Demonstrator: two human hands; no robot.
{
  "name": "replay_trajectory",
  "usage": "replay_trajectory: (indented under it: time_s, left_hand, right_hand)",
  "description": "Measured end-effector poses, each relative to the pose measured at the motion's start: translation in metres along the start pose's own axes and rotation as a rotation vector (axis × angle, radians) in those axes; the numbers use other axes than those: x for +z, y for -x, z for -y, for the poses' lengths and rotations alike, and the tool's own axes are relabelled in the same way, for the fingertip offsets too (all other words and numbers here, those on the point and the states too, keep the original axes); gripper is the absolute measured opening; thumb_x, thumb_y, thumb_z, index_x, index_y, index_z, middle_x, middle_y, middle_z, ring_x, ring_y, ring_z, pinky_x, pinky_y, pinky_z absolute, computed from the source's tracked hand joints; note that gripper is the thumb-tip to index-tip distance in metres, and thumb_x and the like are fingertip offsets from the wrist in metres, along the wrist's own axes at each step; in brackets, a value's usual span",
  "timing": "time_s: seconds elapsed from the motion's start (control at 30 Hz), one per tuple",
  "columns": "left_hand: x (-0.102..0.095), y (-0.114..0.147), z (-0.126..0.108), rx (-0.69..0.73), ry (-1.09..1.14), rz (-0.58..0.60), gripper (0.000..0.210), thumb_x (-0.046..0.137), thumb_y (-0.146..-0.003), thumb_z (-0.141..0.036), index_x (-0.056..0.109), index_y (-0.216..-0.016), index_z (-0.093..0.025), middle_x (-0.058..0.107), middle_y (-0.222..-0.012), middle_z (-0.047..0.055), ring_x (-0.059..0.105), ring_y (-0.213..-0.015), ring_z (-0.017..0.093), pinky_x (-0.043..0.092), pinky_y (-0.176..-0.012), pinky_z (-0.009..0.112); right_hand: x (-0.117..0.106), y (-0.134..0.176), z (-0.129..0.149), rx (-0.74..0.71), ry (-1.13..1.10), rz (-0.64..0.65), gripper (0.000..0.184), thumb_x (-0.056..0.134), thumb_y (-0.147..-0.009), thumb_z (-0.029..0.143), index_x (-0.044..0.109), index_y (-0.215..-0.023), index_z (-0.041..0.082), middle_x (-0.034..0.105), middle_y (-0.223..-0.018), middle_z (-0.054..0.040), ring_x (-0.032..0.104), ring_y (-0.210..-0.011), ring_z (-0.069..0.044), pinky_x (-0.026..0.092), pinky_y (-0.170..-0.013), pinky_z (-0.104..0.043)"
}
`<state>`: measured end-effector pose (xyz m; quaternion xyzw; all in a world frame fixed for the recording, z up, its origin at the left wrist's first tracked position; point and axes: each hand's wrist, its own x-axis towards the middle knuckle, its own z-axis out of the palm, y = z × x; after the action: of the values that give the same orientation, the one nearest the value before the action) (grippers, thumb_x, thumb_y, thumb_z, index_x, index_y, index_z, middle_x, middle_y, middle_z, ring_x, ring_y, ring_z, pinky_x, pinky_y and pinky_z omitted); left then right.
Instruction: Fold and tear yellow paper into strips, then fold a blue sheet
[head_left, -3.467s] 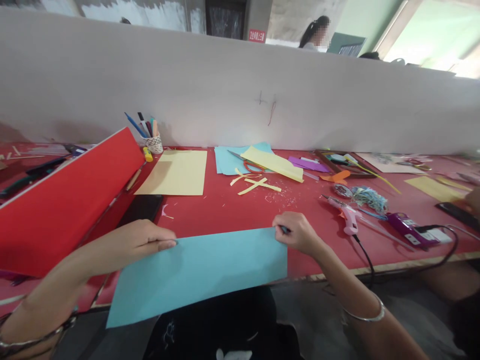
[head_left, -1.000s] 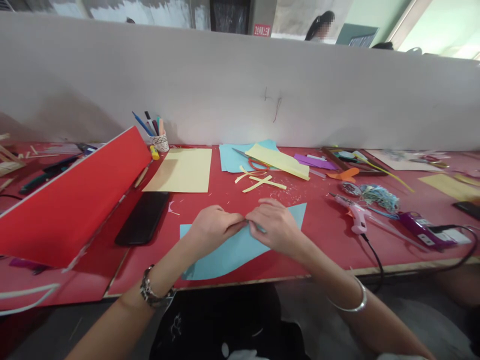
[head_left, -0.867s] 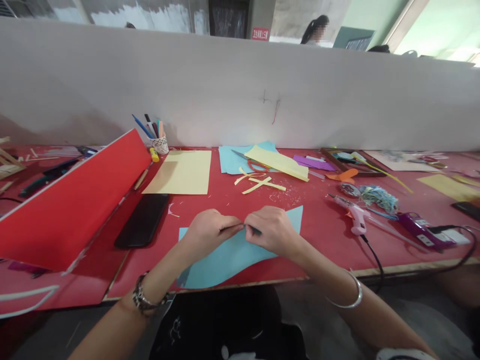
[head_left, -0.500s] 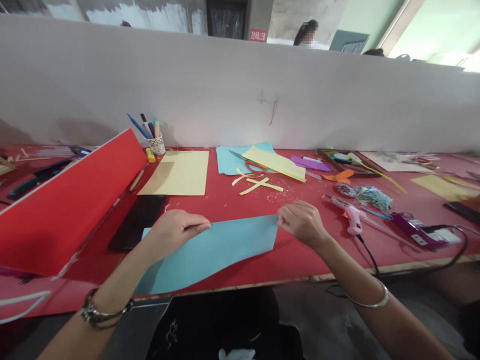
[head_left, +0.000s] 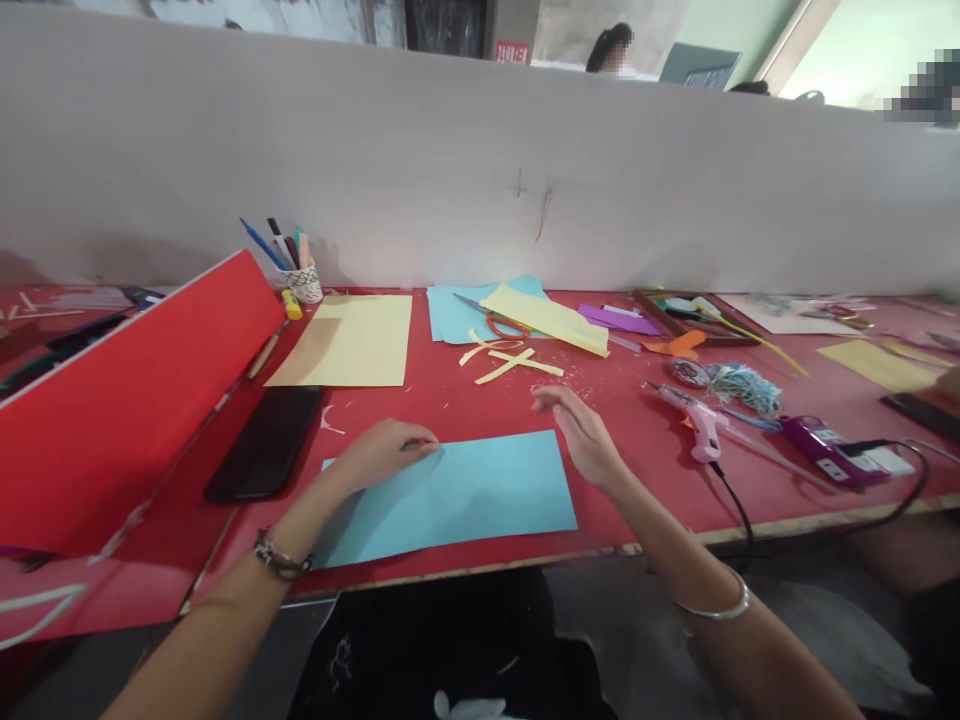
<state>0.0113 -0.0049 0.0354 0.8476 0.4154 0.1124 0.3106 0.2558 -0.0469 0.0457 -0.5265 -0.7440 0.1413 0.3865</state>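
A blue sheet of paper (head_left: 465, 500) lies along the front edge of the red table. At its upper edge, my left hand (head_left: 386, 455) has thumb and forefinger closed on the paper, and my left wrist covers part of its left end. Just beyond the sheet's upper right corner hovers my right hand (head_left: 574, 430), fingers stretched out and holding nothing. Past my hands lie cut strips of yellow paper (head_left: 517, 365) and a pair of orange-handled scissors (head_left: 508, 327), partly beneath a folded yellow sheet (head_left: 555, 318).
A black phone (head_left: 266, 445) and a tilted red board (head_left: 142, 400) stand on the left. Behind them are a pen cup (head_left: 303, 282) and a pale yellow sheet (head_left: 349, 340). To the right lie a pink glue gun (head_left: 701, 425), yarn (head_left: 742, 388) and a purple power strip (head_left: 829, 455).
My right hand has let go of the blue paper's corner and opened. The sheet, bent and partly lifted before, now lies flatter. My left hand has shifted slightly right.
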Motion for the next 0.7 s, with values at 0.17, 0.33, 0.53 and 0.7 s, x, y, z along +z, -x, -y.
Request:
replay_trajectory:
  time_s: [0.17,0.33,0.53,0.7]
  left_hand:
    - [-0.001,0.000,-0.014,0.061,-0.020,-0.020,0.033,0.034,-0.081,-0.039,0.059,-0.080,-0.018,0.064,-0.075,0.001,0.056,-0.067,0.013,0.036,-0.059,0.020]
    - [-0.001,-0.006,-0.032,0.086,-0.193,-0.016,0.025,0.034,-0.082,-0.030,0.056,-0.080,-0.019,0.062,-0.075,0.002,0.055,-0.066,0.014,0.034,-0.054,0.021]
    - [0.019,-0.016,-0.040,0.258,-0.425,-0.130,0.022,0.032,-0.080,-0.019,0.048,-0.066,-0.017,0.051,-0.054,-0.001,0.047,-0.048,0.011,0.025,-0.044,0.021]
    - [0.018,-0.005,-0.024,0.390,-0.591,-0.339,0.024,0.029,-0.076,-0.013,0.045,-0.058,-0.018,0.040,-0.043,-0.005,0.040,-0.042,0.010,0.021,-0.044,0.022]
  right_hand:
    - [0.009,-0.001,0.008,-0.036,0.183,0.376,0.021,0.035,-0.082,0.028,0.054,-0.087,0.021,0.060,-0.089,-0.0029,0.054,-0.085,-0.016,0.024,-0.092,-0.044]
    - [0.020,-0.006,0.017,-0.109,0.235,0.488,0.022,0.033,-0.085,0.025,0.052,-0.078,0.017,0.056,-0.067,0.0017,0.049,-0.060,-0.009,0.026,-0.085,-0.038]
    - [0.018,-0.010,0.022,-0.157,0.102,0.434,0.025,0.037,-0.084,0.027,0.048,-0.065,0.016,0.046,-0.056,0.0031,0.041,-0.052,-0.009,0.031,-0.056,-0.020]
    - [0.010,-0.009,0.021,-0.078,-0.088,0.454,0.024,0.038,-0.083,0.028,0.048,-0.065,0.016,0.046,-0.057,0.0036,0.043,-0.054,-0.007,0.031,-0.052,-0.017]
